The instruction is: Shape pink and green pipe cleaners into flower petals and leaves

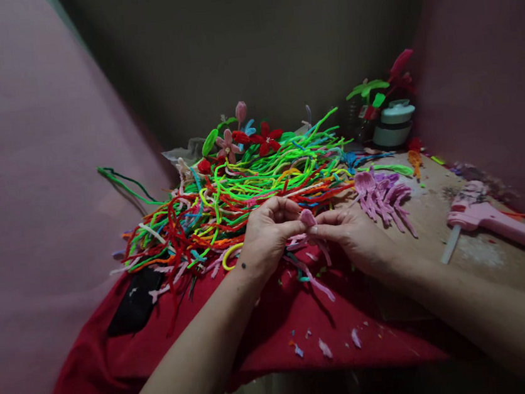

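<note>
While the left hand [269,231] has thumb and fingers clamped on a small pink piece [307,218], the right hand [361,230] pinches it between thumb and forefinger from four o'clock. From that piece, a heap of fuzzy stems [252,185] lies at ten, a pale jar [394,126] stands at two, pink-purple strips [383,199] lie at three, a pink glue gun [507,223] farther that way, and red cloth [351,313] at six.

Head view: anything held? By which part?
Pink fuzzy piece, pinched at its lower sides by fingertips of left hand and right hand; rounded top uncovered.
</note>
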`<action>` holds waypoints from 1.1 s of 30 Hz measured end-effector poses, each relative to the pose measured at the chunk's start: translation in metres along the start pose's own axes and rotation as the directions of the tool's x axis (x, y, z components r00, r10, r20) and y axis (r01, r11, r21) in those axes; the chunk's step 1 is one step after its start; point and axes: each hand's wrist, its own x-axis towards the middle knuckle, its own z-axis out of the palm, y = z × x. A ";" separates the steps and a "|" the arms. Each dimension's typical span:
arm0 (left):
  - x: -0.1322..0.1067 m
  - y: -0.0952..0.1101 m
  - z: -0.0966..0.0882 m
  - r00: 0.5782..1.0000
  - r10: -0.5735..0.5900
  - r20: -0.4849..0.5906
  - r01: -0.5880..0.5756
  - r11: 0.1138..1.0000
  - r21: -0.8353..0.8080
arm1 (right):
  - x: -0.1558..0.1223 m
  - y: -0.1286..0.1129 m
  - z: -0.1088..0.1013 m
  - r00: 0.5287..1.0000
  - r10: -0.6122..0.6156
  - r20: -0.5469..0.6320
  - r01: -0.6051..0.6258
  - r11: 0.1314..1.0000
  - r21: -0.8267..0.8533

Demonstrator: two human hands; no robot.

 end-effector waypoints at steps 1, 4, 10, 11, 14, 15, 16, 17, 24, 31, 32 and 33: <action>-0.001 0.001 0.000 1.000 0.016 0.015 -0.016 1.000 0.011 | 0.000 -0.001 0.000 1.000 -0.001 -0.010 0.000 1.000 -0.016; -0.002 0.003 0.001 0.997 0.017 0.074 -0.021 0.998 0.054 | -0.001 -0.003 0.000 0.999 -0.027 -0.025 0.026 0.998 -0.055; -0.001 0.004 -0.001 0.996 0.045 0.074 -0.060 0.972 0.227 | -0.003 -0.004 0.002 1.000 -0.001 0.017 0.002 0.999 -0.051; -0.001 0.003 -0.001 0.996 0.058 0.069 -0.072 0.971 0.230 | -0.004 -0.004 0.002 1.000 0.001 0.031 0.000 0.999 -0.045; -0.002 -0.001 0.001 0.995 0.097 0.038 -0.104 0.962 0.252 | -0.005 -0.005 0.003 0.996 0.015 0.084 -0.014 1.000 -0.016; -0.003 -0.003 0.002 0.992 0.123 0.022 -0.124 0.956 0.265 | -0.005 -0.005 0.004 0.996 0.026 0.090 -0.025 1.000 -0.012; -0.005 -0.005 0.004 0.987 0.160 0.003 -0.154 0.946 0.284 | -0.005 -0.006 0.004 0.996 0.037 0.084 -0.036 0.999 -0.010; -0.006 -0.007 0.005 0.978 0.208 -0.015 -0.193 0.930 0.314 | -0.005 -0.006 0.005 0.996 0.044 0.071 -0.044 0.999 -0.007; -0.007 -0.011 0.008 0.925 0.376 -0.054 -0.305 0.820 0.485 | -0.005 -0.001 0.008 0.997 0.026 0.071 -0.030 0.997 0.067; 0.002 -0.007 0.002 0.984 0.141 -0.107 -0.112 0.965 0.236 | 0.000 0.002 0.004 1.000 0.019 0.016 -0.022 0.974 0.225; 0.002 -0.007 0.001 0.988 0.120 -0.100 -0.096 0.971 0.220 | 0.001 0.001 0.003 1.000 0.008 -0.001 -0.008 0.975 0.223; 0.002 -0.006 0.001 0.992 0.099 -0.080 -0.080 0.975 0.209 | 0.001 0.001 0.003 1.000 -0.004 -0.010 0.006 0.975 0.221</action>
